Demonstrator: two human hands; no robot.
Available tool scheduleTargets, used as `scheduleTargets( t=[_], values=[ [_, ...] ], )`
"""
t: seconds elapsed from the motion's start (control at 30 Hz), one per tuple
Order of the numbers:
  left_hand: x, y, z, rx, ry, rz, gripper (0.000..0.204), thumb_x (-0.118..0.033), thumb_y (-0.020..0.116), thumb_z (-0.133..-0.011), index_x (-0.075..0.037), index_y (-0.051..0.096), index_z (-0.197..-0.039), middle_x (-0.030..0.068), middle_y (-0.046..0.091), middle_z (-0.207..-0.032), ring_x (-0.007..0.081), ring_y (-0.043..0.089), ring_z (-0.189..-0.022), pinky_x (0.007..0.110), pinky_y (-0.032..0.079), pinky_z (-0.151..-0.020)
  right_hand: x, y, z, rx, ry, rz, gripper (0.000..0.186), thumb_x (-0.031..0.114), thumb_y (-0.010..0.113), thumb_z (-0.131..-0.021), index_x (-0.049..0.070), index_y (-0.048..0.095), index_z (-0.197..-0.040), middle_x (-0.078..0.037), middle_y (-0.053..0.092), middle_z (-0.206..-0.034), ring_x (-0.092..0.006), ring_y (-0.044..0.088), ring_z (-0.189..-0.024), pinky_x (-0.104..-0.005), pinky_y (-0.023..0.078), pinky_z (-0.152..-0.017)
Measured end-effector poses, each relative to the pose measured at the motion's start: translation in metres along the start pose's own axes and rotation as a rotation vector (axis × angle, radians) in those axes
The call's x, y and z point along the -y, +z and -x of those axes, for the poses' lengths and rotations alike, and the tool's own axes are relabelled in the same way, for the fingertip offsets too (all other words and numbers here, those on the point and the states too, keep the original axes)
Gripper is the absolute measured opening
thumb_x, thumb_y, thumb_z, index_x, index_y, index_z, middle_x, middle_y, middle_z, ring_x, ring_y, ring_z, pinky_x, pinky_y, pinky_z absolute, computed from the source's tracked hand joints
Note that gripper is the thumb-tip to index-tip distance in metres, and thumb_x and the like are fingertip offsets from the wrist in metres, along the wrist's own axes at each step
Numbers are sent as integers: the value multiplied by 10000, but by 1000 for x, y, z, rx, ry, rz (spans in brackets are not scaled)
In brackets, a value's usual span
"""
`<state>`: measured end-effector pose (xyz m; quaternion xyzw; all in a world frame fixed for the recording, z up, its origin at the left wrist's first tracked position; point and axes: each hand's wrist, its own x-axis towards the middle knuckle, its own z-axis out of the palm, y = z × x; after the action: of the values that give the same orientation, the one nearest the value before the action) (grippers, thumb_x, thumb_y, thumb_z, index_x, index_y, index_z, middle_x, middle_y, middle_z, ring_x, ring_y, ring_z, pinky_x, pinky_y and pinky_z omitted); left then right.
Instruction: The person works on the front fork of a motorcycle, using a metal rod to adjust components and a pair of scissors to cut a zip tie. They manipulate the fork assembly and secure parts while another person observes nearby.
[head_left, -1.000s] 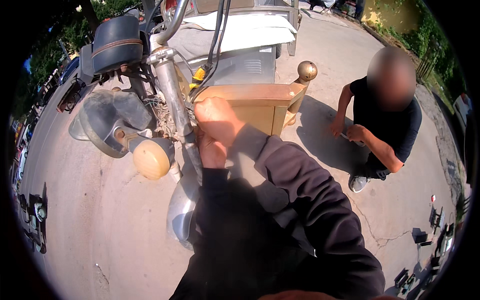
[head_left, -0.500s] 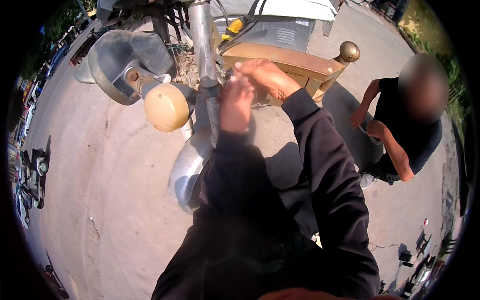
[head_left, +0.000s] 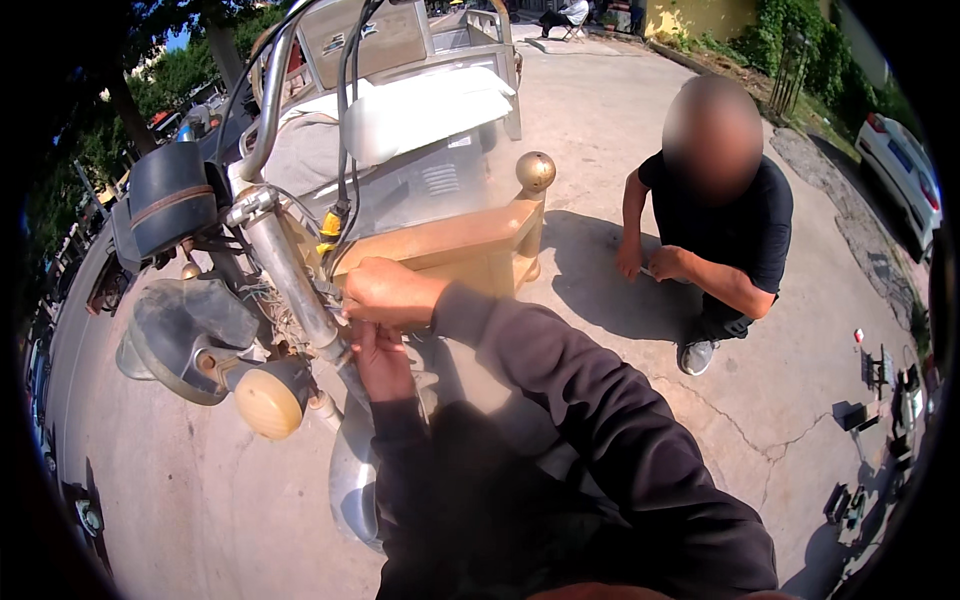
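Observation:
Both my hands are at the front end of a three-wheeled cargo vehicle, close beside its silver fork tube (head_left: 285, 270). My right hand (head_left: 392, 292) is closed just right of the tube, its fingers curled; whatever sits in them is hidden. Directly below, my left hand (head_left: 384, 362) has its fingertips pinched together near the tube, and I cannot make out what they hold. Loose wires (head_left: 268, 312) bunch on the tube's other side. A grey headlight housing (head_left: 190, 335) and an amber round turn signal (head_left: 272, 402) hang to the left.
Behind my hands stands a tan metal panel (head_left: 440, 240) with a ball-topped post (head_left: 536, 172). A yellow connector (head_left: 331, 224) hangs on black cables. White seat (head_left: 430, 112) and silver fender (head_left: 353, 485) flank the work. A person in black (head_left: 715, 215) crouches on the right.
My view has tilted up and turned, so the handlebar, seat and cargo bed now show. My hands stay by the fork tube, the right more closed and above the left.

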<state>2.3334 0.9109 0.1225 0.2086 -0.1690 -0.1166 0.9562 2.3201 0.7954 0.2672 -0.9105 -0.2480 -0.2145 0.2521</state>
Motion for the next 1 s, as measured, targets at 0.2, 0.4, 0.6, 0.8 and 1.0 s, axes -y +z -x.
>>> scheduleTargets(
  t=[0.2, 0.4, 0.6, 0.8, 1.0],
  values=[
    [2, 19, 4, -137, -7, -42, 181, -210, 625, -987, -98, 615, -1129, 39, 653, -1114, 154, 632, -1025, 325, 532, -898, 27, 14, 16, -45, 48, 276, 144, 128, 660, -712, 15, 734, -762, -220, 703, -800, -372, 709, -750, -460, 565, -647],
    [-14, -28, -5, 79, -283, 129, 386, -299, 561, -992, -5, 581, -1242, 149, 661, -1228, 271, 645, -1141, 419, 532, -1002, 56, 15, 3, 127, 226, 393, 157, 165, 658, -792, 87, 784, -845, -123, 749, -846, -293, 739, -811, -398, 599, -690],
    [-8, -67, -8, -182, -201, -124, 416, -287, 488, -1025, -10, 531, -1333, 123, 620, -1293, 243, 615, -1172, 375, 519, -999, 51, 49, 10, -125, 192, 554, 126, 194, 685, -715, 127, 780, -765, -80, 736, -764, -232, 730, -745, -376, 569, -582],
    [-13, -86, -16, -12, -319, -65, 455, -346, 401, -1071, -51, 450, -1413, 74, 554, -1367, 192, 529, -1269, 326, 418, -1094, 43, 63, 4, -288, 143, 643, 74, 181, 692, -643, 148, 754, -668, -57, 699, -644, -227, 714, -668, -357, 554, -560],
    [3, -44, -11, -8, -306, -11, 434, -288, 531, -1013, -5, 527, -1342, 147, 622, -1298, 254, 611, -1197, 399, 512, -1035, 22, 47, 9, -243, 62, 601, 84, 191, 688, -641, 155, 758, -671, -55, 705, -651, -230, 720, -680, -358, 560, -576]
  ],
)
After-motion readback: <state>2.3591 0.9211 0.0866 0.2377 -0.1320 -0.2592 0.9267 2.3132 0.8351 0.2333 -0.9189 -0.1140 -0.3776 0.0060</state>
